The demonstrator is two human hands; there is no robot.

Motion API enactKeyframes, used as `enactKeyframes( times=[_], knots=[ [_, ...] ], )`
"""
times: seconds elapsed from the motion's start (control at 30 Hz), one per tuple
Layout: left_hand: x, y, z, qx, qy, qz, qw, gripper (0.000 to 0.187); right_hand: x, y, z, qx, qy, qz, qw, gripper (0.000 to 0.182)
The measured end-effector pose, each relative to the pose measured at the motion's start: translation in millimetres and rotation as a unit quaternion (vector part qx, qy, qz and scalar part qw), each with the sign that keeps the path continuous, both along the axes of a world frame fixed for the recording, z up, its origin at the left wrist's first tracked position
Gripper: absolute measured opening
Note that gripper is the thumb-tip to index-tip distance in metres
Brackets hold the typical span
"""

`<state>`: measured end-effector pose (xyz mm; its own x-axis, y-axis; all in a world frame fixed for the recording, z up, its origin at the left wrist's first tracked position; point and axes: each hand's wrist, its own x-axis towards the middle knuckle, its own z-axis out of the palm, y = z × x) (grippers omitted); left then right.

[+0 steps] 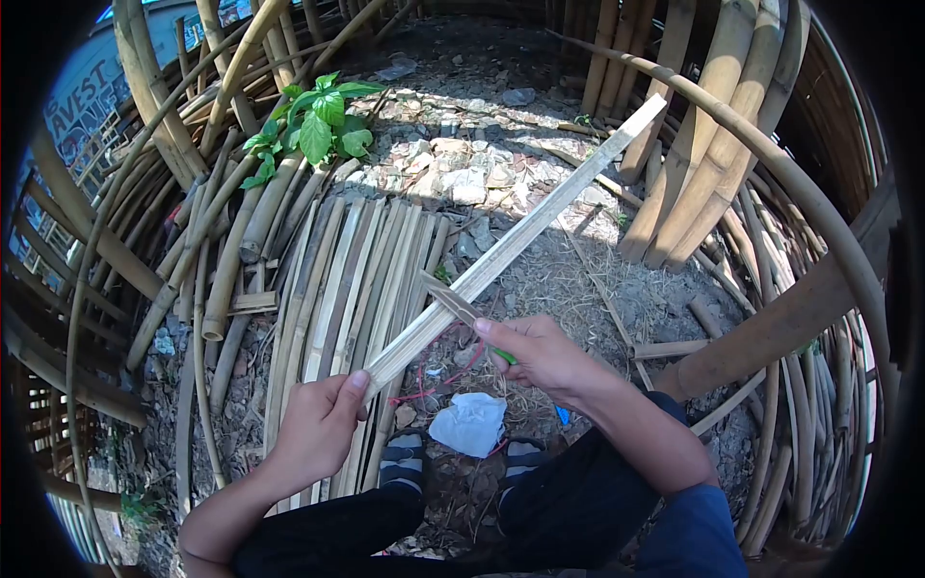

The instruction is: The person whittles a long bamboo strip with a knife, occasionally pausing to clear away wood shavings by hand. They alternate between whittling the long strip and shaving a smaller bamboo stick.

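Observation:
A long pale bamboo strip [540, 220] slants from lower left to upper right in front of me. My left hand [320, 424] is closed on its lower end, the thumb on top. In my right hand [540, 354] is a knife [451, 299] with a green handle, partly hidden by the fingers. Its blade lies across the strip at about the lower third, pointing up and left. Whether the edge cuts into the strip cannot be made out.
Split bamboo strips [337, 289] lie side by side at left. Bamboo poles [718, 144] lean at upper right, and a curved pole [771, 154] arches over the right side. A leafy plant [318, 125] stands upper left. A white plastic piece [469, 424] lies by my feet.

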<state>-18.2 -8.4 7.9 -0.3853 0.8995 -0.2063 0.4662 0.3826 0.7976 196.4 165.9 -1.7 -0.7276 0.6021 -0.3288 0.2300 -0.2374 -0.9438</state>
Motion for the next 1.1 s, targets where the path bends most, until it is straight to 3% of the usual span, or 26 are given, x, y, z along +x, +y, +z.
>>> enactKeyframes(
  times=[0.13, 0.23, 0.33, 0.43, 0.5, 0.57, 0.67, 0.83, 1.1],
  knots=[
    [-0.8, -1.1, 3.6, -0.027, -0.012, 0.009, 1.0, 0.053, 17.5, 28.9, -8.9, 0.013, -0.008, -0.059, 0.998, 0.056],
    [-1.0, 1.7, -1.9, -0.033, -0.037, 0.007, 0.999, 0.054, 13.7, 12.7, 5.5, 0.002, -0.025, -0.006, 1.0, 0.056],
    [-1.8, 2.9, -3.0, -0.046, -0.087, 0.009, 0.995, 0.054, 6.8, -1.5, -14.6, -0.017, -0.022, 0.068, 0.997, 0.054],
    [-6.6, 3.2, -7.9, -0.051, -0.174, 0.013, 0.983, 0.054, 7.2, 0.5, -3.0, 0.0, -0.026, 0.038, 0.999, 0.054],
    [-5.4, 3.6, -1.7, -0.055, -0.176, 0.017, 0.983, 0.055, 12.9, 14.0, 3.6, 0.014, -0.027, 0.027, 0.999, 0.055],
    [-5.0, 3.4, 2.0, -0.06, -0.18, 0.021, 0.982, 0.055, 18.3, 26.3, 3.0, 0.023, -0.002, -0.052, 0.998, 0.056],
    [-4.7, 3.3, 0.2, -0.062, -0.194, 0.017, 0.979, 0.057, 21.9, 28.2, 1.6, 0.013, -0.014, -0.056, 0.998, 0.057],
    [-0.2, 6.8, 10.4, -0.092, -0.238, 0.037, 0.966, 0.056, 9.9, 0.8, -7.3, -0.011, -0.014, 0.052, 0.998, 0.053],
    [-5.9, 5.9, 9.8, -0.1, -0.241, 0.028, 0.965, 0.057, 23.8, 29.3, 2.1, 0.036, -0.012, -0.035, 0.999, 0.053]
  ],
)
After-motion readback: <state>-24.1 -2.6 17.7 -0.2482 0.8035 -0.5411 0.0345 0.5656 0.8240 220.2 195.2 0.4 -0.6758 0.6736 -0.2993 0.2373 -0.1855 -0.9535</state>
